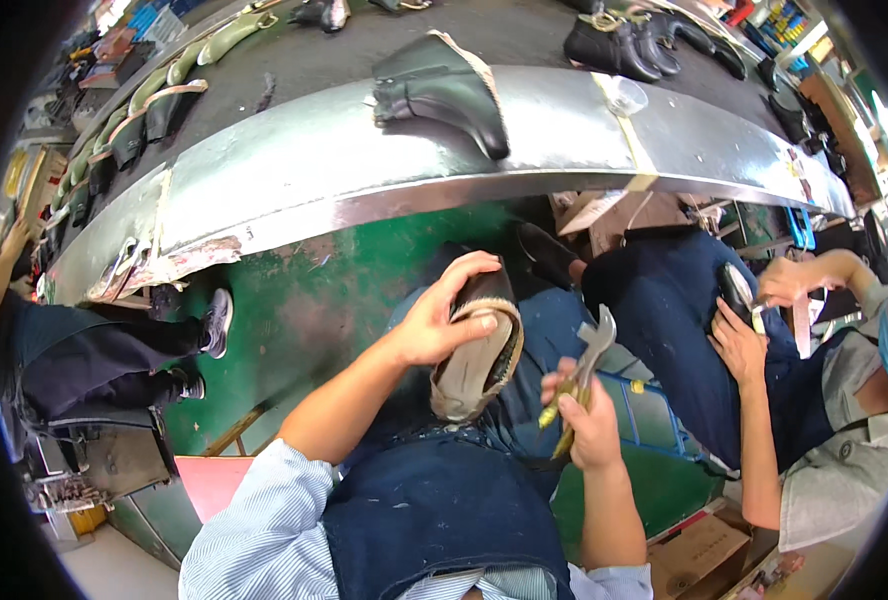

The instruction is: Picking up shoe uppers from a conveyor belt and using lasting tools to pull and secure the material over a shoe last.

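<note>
My left hand (pixel 432 322) is closed round the side of a dark shoe (pixel 479 365) that rests on my lap. Its pale insole faces up, edged by the folded rim of the upper. To the right of it, my right hand (pixel 592 425) grips a pair of lasting pliers (pixel 590 352) with yellowish handles, the metal head pointing up and away from me. The pliers are apart from the shoe. A dark blue apron (pixel 434 510) covers my lap. Beyond my hands, a black ankle boot (pixel 439 95) lies on the metal bench edge.
A long bench (pixel 304 130) with a shiny metal edge crosses in front, bearing several boots (pixel 614 50) and green lasts (pixel 234 35). At right, a co-worker's hands (pixel 739 340) work on a black shoe (pixel 736 290). Another person's legs (pixel 114 345) are at left. A cardboard box (pixel 699 555) stands lower right.
</note>
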Demonstrator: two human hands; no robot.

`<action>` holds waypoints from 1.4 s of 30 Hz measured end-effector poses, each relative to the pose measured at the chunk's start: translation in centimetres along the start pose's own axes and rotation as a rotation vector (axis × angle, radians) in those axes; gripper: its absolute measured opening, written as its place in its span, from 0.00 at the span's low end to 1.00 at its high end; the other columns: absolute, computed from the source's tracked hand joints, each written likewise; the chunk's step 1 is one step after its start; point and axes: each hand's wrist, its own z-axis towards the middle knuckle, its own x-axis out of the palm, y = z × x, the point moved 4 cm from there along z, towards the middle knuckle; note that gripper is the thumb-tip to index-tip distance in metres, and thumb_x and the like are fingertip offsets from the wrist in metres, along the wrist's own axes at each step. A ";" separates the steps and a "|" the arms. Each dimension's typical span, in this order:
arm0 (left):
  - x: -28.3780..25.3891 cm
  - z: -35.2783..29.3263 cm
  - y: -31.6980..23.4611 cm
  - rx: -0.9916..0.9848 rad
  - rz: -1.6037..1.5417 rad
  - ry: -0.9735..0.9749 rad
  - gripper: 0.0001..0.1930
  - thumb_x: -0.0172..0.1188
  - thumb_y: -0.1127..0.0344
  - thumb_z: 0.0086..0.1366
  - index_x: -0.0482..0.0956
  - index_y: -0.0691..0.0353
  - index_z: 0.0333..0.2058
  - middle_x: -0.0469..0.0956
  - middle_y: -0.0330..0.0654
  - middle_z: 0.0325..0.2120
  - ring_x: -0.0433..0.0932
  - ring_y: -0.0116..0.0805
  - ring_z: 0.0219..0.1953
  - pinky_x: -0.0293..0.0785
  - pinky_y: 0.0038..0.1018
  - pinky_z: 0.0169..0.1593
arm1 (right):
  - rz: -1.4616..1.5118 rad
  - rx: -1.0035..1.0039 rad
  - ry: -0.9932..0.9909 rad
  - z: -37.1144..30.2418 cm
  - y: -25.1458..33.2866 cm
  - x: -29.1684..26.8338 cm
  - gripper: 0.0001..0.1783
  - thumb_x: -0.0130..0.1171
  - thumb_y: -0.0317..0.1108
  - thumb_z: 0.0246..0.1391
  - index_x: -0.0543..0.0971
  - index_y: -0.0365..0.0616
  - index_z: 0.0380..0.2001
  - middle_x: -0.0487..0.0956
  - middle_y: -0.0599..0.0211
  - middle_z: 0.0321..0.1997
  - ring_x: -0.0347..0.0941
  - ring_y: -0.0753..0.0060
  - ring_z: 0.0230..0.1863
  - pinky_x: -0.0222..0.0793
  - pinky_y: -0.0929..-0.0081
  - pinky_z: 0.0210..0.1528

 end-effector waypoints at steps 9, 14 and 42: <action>-0.8 -3.8 0.1 -0.067 0.124 -0.012 0.30 0.59 0.54 0.64 0.64 0.57 0.62 0.53 0.50 0.65 0.49 0.47 0.70 0.46 0.44 0.69 | -0.730 0.054 0.435 -1.9 2.4 4.1 0.19 0.54 0.32 0.61 0.73 0.33 0.53 0.81 0.63 0.44 0.78 0.73 0.40 0.73 0.75 0.45; -1.3 -4.0 0.7 -0.094 0.116 0.006 0.29 0.59 0.56 0.64 0.64 0.58 0.62 0.54 0.50 0.65 0.49 0.47 0.70 0.47 0.43 0.69 | -0.691 0.156 0.507 0.9 2.4 5.9 0.15 0.54 0.31 0.61 0.76 0.37 0.49 0.82 0.63 0.38 0.78 0.74 0.41 0.72 0.75 0.46; -2.1 -2.2 2.4 -0.145 0.140 0.004 0.24 0.63 0.69 0.59 0.73 0.60 0.55 0.69 0.48 0.59 0.63 0.42 0.65 0.57 0.36 0.67 | -0.810 -0.326 0.148 2.0 2.3 6.3 0.14 0.54 0.35 0.61 0.72 0.35 0.43 0.78 0.43 0.32 0.77 0.37 0.37 0.71 0.53 0.39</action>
